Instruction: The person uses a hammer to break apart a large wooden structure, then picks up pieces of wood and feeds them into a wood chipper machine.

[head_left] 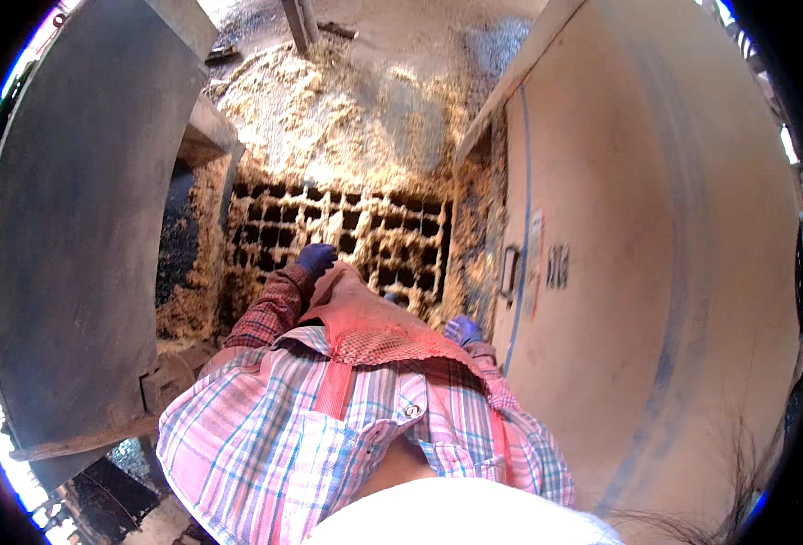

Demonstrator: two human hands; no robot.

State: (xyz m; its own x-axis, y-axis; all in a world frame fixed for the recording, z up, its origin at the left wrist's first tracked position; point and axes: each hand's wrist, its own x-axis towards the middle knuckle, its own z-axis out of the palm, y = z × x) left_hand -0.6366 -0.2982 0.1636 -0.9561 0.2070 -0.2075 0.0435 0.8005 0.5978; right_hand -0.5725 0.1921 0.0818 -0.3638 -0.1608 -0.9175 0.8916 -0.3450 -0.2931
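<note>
My left hand (316, 258), in a dark blue glove, is curled at the raised top corner of a reddish-orange cloth (362, 320). The cloth is spread in front of my plaid shirt. My right hand (462, 329), also gloved in blue, grips the cloth's right edge and is partly hidden behind it. Red straps run from the cloth down over my shirt. Beyond both hands lies a metal grate (365, 232) caked with tan sawdust-like material, its square holes dark.
A large grey metal panel (74, 227) stands on the left and a tall tan curved wall (655, 254) with a blue line and a small handle on the right. A heap of tan husk (356, 109) is piled beyond the grate.
</note>
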